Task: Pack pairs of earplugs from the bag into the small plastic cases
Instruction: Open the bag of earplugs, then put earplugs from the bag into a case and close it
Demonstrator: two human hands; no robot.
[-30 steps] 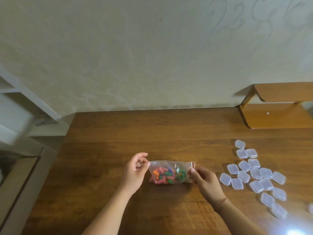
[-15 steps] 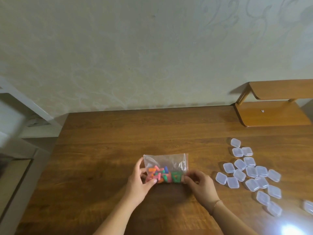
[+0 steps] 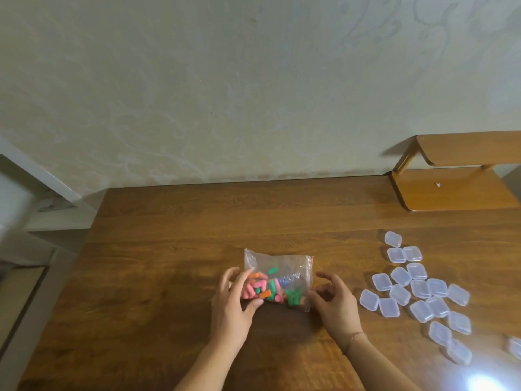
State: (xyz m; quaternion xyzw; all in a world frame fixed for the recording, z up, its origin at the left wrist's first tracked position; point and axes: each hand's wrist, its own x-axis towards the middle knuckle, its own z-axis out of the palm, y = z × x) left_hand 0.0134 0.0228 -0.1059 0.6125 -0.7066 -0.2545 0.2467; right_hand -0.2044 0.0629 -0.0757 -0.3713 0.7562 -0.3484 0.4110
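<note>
Fingers (image 3: pixel 242 280) of the left hand (image 3: pixel 232 301) curl round the left edge of the bag (image 3: pixel 279 277), thumb pinching its lower corner; the right hand (image 3: pixel 334 301) sits just beside the right edge with fingers loosely bent, and contact cannot be confirmed. The bag is thin, crinkled clear plastic lying flat mid-table (image 3: pixel 169 263), holding stubby pink, orange and green earplugs (image 3: pixel 266 290). Small cases (image 3: pixel 417 294), translucent rounded squares, are scattered to the right, apart from the bag, with bare wood-grain between.
</note>
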